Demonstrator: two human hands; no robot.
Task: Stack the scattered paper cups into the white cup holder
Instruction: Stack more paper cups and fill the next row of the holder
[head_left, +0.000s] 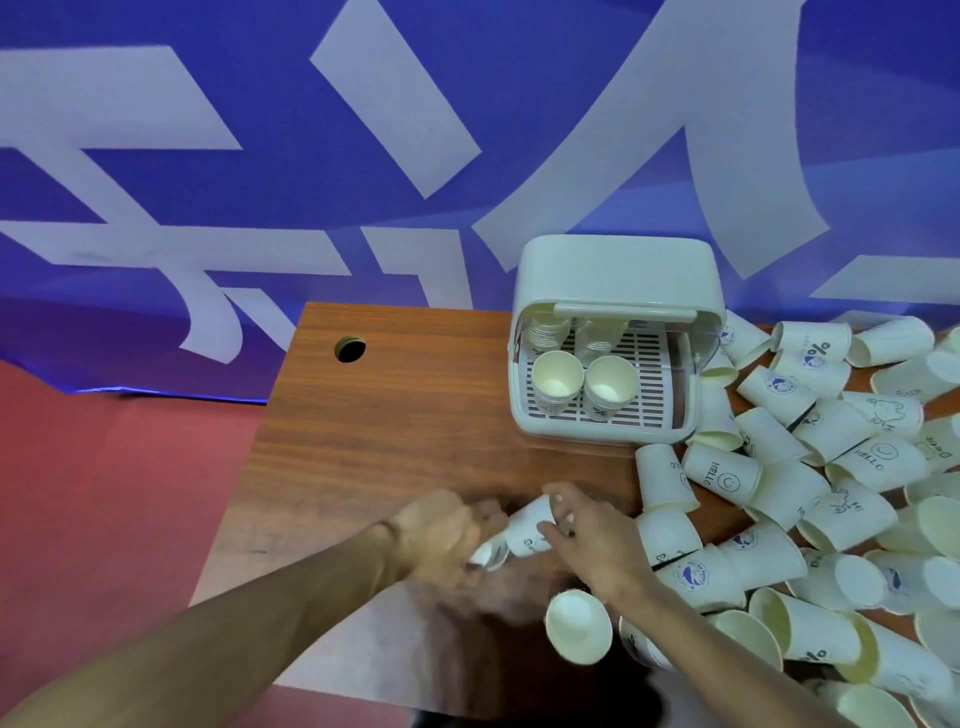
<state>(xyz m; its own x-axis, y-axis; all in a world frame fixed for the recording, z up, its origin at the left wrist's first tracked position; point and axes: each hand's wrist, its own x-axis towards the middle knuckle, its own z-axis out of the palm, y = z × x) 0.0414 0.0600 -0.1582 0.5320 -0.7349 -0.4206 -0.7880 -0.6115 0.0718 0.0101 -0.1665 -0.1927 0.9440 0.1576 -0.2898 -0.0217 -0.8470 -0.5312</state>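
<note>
Left hand gripping a cup low over the table, near edge; right hand curling round a second cup, the two touching, blurred. Holder sitting open further back, four stacks standing inside. Loose cups lying heaped to its right
</note>
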